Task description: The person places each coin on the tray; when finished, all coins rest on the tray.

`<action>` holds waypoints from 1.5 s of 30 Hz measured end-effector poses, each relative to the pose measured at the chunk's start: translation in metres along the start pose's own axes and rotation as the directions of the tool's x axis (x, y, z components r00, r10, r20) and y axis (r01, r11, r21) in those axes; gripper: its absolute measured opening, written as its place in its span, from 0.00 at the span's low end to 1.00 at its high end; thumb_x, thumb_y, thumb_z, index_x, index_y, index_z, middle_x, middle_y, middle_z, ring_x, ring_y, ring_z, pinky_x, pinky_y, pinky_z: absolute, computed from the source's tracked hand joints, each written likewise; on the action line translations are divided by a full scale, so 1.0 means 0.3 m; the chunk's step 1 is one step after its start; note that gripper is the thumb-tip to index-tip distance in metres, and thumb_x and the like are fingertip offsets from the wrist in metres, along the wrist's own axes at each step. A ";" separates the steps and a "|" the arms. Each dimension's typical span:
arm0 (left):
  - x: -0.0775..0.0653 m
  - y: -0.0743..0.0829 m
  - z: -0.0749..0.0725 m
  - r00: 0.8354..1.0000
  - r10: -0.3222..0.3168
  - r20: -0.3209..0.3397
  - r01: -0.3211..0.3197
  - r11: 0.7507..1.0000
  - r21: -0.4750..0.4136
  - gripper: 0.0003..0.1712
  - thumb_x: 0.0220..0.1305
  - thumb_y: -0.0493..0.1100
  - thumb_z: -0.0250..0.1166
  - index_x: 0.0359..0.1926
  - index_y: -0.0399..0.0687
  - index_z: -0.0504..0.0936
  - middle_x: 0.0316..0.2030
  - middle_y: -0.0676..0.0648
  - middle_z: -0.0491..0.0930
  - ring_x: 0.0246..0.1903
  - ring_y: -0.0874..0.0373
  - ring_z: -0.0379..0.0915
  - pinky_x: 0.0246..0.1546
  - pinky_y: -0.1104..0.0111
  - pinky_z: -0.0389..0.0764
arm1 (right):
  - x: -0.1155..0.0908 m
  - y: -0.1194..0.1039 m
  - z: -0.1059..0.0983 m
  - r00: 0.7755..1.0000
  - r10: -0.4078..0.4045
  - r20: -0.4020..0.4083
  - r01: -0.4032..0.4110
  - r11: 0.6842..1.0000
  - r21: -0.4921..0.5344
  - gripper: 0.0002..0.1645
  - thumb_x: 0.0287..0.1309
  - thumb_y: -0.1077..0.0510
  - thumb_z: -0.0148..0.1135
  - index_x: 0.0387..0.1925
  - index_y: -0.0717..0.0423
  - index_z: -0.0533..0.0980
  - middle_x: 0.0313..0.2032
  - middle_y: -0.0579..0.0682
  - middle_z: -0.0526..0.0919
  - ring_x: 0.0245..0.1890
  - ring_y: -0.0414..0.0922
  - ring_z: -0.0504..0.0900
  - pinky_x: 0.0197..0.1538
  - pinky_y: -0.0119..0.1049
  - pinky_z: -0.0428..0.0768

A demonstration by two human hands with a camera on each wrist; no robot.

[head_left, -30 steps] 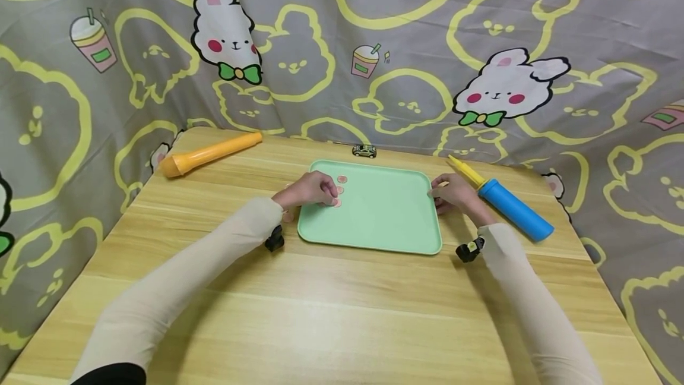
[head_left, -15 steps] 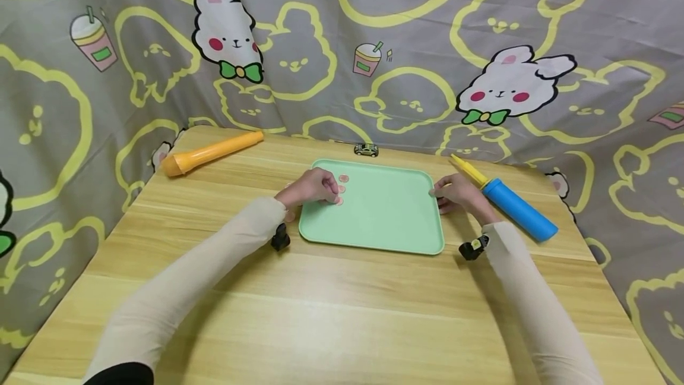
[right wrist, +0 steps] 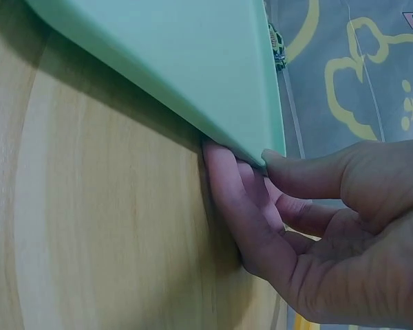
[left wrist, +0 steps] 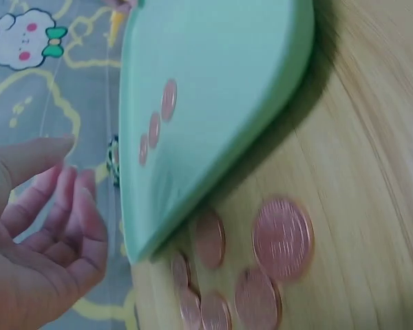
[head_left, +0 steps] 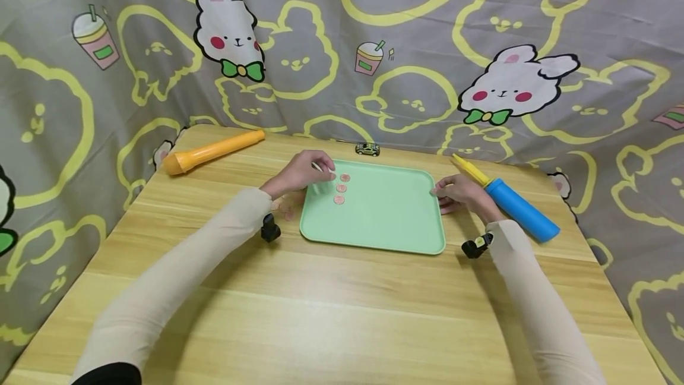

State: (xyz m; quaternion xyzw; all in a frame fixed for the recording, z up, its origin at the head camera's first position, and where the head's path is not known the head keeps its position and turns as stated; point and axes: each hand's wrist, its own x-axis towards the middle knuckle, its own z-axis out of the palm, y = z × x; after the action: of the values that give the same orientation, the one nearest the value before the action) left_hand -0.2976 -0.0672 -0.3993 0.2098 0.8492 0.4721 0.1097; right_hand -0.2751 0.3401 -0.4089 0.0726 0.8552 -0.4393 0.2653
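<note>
A light green tray [head_left: 390, 218] lies on the wooden table, with three copper-coloured coins [head_left: 339, 200] in a column on its left part. My left hand [head_left: 304, 172] is raised over the tray's back left corner; its fingers are loosely bent with nothing between them in the left wrist view. Several more copper coins [left wrist: 282, 237] lie on the table just outside the tray's left side, partly behind that hand's wrist in the head view. My right hand [right wrist: 330, 220] grips the tray's right edge, thumb on the rim and fingers curled against the side and underneath.
An orange microphone-shaped toy [head_left: 214, 152] lies at the back left. A small toy car [head_left: 367, 149] stands behind the tray. To the right lies a blue and yellow hand pump [head_left: 521, 210]. A patterned grey curtain [head_left: 299, 76] hangs along the table's back edge.
My left hand has let go of the front coin of the column and moved up, back and slightly left, uncovering all three coins. My right hand keeps its hold on the tray.
</note>
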 end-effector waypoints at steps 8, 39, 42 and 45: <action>-0.016 -0.057 -0.073 0.996 0.004 -0.091 -0.006 1.000 -0.013 0.11 0.71 0.39 0.69 0.50 0.37 0.83 0.43 0.41 0.81 0.45 0.48 0.76 0.52 0.59 0.77 | 0.001 -0.002 0.007 1.000 0.011 -0.013 -0.011 1.000 0.005 0.25 0.79 0.59 0.54 0.66 0.74 0.66 0.37 0.52 0.79 0.33 0.41 0.83 0.46 0.41 0.89; -0.074 -0.161 -0.118 0.984 -0.174 0.021 0.164 0.957 0.241 0.07 0.70 0.39 0.71 0.44 0.40 0.84 0.28 0.44 0.80 0.26 0.52 0.82 0.52 0.57 0.75 | -0.006 -0.008 0.007 1.000 0.018 -0.016 -0.018 1.000 0.001 0.20 0.79 0.59 0.56 0.61 0.71 0.68 0.36 0.53 0.79 0.33 0.42 0.83 0.45 0.41 0.89; -0.075 -0.158 -0.117 0.985 -0.170 0.024 0.161 0.961 0.224 0.07 0.70 0.36 0.70 0.43 0.37 0.81 0.31 0.44 0.79 0.27 0.51 0.82 0.48 0.59 0.76 | -0.004 -0.009 0.009 0.999 0.022 -0.024 -0.022 1.000 0.002 0.19 0.79 0.59 0.56 0.60 0.70 0.68 0.36 0.53 0.79 0.33 0.42 0.83 0.45 0.41 0.89; -0.073 -0.164 -0.119 0.987 -0.158 -0.006 0.156 0.964 0.217 0.06 0.70 0.34 0.69 0.42 0.37 0.79 0.34 0.43 0.79 0.32 0.52 0.80 0.44 0.61 0.75 | -0.003 -0.010 0.011 0.999 0.017 -0.036 -0.017 1.000 -0.010 0.19 0.79 0.60 0.56 0.60 0.70 0.68 0.37 0.54 0.80 0.33 0.42 0.84 0.44 0.41 0.89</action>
State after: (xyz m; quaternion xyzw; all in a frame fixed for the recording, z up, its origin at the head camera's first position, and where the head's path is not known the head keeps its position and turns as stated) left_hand -0.3044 -0.1273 -0.4222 0.1554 0.9088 0.3653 0.1281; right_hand -0.2741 0.3359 -0.4079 0.0863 0.8613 -0.4314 0.2542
